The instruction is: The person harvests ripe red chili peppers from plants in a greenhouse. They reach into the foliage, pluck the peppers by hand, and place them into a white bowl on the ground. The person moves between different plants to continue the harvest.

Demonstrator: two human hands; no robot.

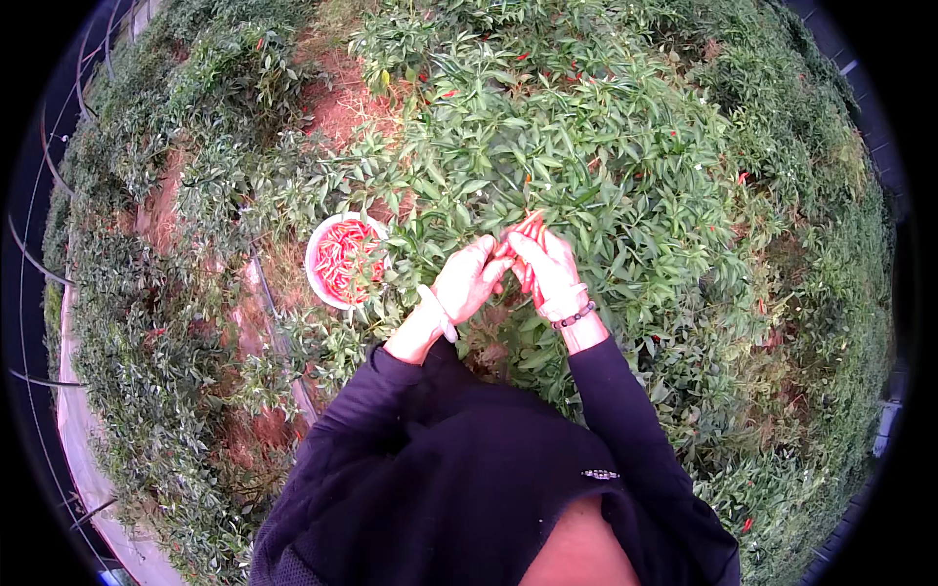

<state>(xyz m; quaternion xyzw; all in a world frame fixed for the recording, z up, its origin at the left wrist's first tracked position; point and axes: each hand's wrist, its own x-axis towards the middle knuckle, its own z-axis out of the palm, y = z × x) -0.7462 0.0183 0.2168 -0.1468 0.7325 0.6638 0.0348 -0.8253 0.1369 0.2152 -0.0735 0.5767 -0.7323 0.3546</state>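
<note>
A bunch of red chili peppers (533,223) is gripped in my right hand (553,265), some poking out past the fingertips and others hanging below the palm. My left hand (463,284) is close beside it, fingers bent toward the bunch; whether they pinch a pepper is too overexposed to tell. Under both hands spread the green leaves of a chili pepper plant (506,172). Left of my left hand stands a white bucket (311,265) holding many picked red chili peppers (343,253), its right side partly covered by leaves.
Dense chili plants (740,410) surround me, with scattered red fruit among the leaves. Reddish soil (341,102) shows between rows. A thin dark pipe or hose (267,289) runs along the ground below the bucket. Curved hoops (37,256) and a pale strip (80,425) line the left edge.
</note>
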